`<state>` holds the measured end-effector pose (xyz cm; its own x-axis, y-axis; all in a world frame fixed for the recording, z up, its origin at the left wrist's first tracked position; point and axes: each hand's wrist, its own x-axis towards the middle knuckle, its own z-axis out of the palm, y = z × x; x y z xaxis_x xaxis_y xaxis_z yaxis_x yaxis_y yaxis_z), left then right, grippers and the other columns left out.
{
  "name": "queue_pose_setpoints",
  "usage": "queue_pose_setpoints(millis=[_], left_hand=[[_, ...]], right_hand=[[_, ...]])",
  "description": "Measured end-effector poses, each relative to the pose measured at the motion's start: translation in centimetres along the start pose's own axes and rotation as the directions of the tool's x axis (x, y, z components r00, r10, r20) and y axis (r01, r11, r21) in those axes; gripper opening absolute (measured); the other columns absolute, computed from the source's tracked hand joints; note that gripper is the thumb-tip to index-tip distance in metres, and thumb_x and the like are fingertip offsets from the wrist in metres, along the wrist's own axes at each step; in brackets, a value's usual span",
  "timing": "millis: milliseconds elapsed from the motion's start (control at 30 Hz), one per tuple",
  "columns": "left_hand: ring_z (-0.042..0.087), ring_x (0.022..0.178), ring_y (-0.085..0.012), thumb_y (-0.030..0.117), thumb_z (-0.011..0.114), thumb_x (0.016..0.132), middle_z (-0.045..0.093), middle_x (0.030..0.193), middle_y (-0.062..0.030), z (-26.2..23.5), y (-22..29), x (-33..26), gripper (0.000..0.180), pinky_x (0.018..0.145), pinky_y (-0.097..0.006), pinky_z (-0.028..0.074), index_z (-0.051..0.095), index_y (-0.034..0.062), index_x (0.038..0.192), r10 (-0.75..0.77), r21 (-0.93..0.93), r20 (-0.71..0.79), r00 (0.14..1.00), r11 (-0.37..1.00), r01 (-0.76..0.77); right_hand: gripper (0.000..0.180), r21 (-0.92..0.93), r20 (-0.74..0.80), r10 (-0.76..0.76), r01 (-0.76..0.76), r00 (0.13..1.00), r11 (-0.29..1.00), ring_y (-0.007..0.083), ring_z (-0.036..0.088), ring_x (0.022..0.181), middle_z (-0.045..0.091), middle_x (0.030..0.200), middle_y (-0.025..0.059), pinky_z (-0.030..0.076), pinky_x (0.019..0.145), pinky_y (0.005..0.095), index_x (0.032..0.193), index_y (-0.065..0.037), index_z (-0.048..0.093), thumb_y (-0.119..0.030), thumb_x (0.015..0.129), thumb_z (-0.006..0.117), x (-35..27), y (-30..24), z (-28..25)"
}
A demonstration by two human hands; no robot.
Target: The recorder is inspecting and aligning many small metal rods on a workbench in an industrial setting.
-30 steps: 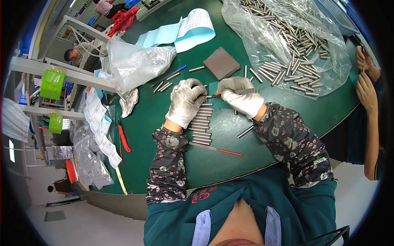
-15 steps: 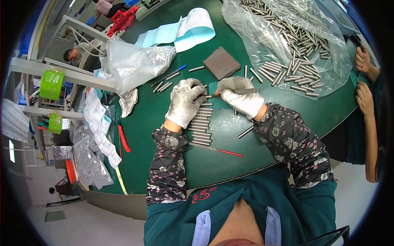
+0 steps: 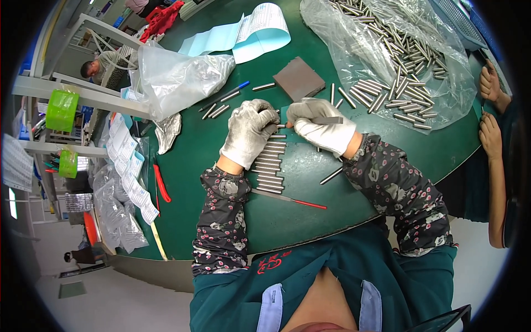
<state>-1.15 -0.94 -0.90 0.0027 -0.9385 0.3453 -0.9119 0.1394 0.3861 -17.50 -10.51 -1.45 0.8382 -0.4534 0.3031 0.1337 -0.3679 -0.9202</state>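
My left hand (image 3: 249,133), in a white work glove, has its fingers closed at the far end of a row of short steel pins (image 3: 270,164). One steel pin (image 3: 281,126) sticks out from its fingertips toward the right. My right hand (image 3: 323,128), also gloved but with bare fingertips, grips a flat dark grey strip (image 3: 328,120). Its fingertips are close to the end of that pin; whether they touch it I cannot tell. Just below the row lies a slim file (image 3: 310,204) with a red handle. A loose pin (image 3: 331,176) rests near my right wrist.
Beyond my hands sits a brown square block (image 3: 299,81). A clear bag (image 3: 326,50) spills many pins at the far right. Leftward are a pen (image 3: 237,88), a plastic bag (image 3: 180,77), papers (image 3: 260,33) and red-handled pliers (image 3: 161,182). Another person's hands (image 3: 489,130) work at the right edge.
Both hands stay in nearly the same pose around the pin. The whole view has shifted slightly, with things on the left sitting a little farther left.
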Motion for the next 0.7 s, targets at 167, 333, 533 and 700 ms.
queue_pose_setpoints(millis=[167,333,533,700], left_hand=[[0.054,0.082,-0.025,0.008,0.067,0.061,0.058,0.085,-0.0032,0.1,0.0,0.0,0.015,0.069,-0.035,0.044,0.062,0.011,0.075,0.02,0.02,-0.023,1.0,1.0,-0.019],[0.054,0.082,-0.0248,0.008,0.066,0.061,0.058,0.086,-0.0034,0.3,-0.3,-0.3,0.015,0.07,-0.035,0.044,0.062,0.0107,0.076,0.021,0.014,-0.021,1.0,1.0,-0.021],[0.054,0.083,-0.0246,0.01,0.068,0.06,0.058,0.088,-0.0042,-0.3,0.4,-0.2,0.017,0.071,-0.035,0.044,0.062,0.0097,0.075,-0.038,0.001,0.007,0.999,0.999,0.038],[0.053,0.082,-0.0246,0.004,0.068,0.059,0.055,0.088,-0.006,-0.1,0.0,-0.1,0.022,0.069,-0.033,0.044,0.059,0.0069,0.078,0.021,0.012,0.005,1.0,1.0,-0.021]], right_hand=[[0.01,-0.261,0.054,-0.041,0.053,0.998,0.964,0.0247,0.052,0.061,0.051,0.065,0.0117,0.042,0.057,0.0307,0.074,-0.005,0.052,-0.014,0.076,0.047,0.8,0.0,-0.3],[0.012,-0.298,0.05,-0.074,0.085,0.996,0.951,0.0301,0.055,0.069,0.057,0.071,0.0117,0.045,0.06,0.0352,0.076,-0.007,0.055,-0.017,0.073,0.048,0.2,0.3,0.2],[0.013,-0.262,-0.087,-0.082,0.057,0.993,0.963,0.0243,0.056,0.066,0.058,0.069,0.0097,0.045,0.06,0.0312,0.076,-0.005,0.056,-0.014,0.074,0.048,-1.0,0.6,0.1],[0.011,0.11,-0.151,0.086,-0.07,0.985,0.991,0.0084,0.051,0.063,0.055,0.066,0.004,0.042,0.058,0.0225,0.077,-0.001,0.057,-0.006,0.077,0.047,-1.2,1.0,0.6]])
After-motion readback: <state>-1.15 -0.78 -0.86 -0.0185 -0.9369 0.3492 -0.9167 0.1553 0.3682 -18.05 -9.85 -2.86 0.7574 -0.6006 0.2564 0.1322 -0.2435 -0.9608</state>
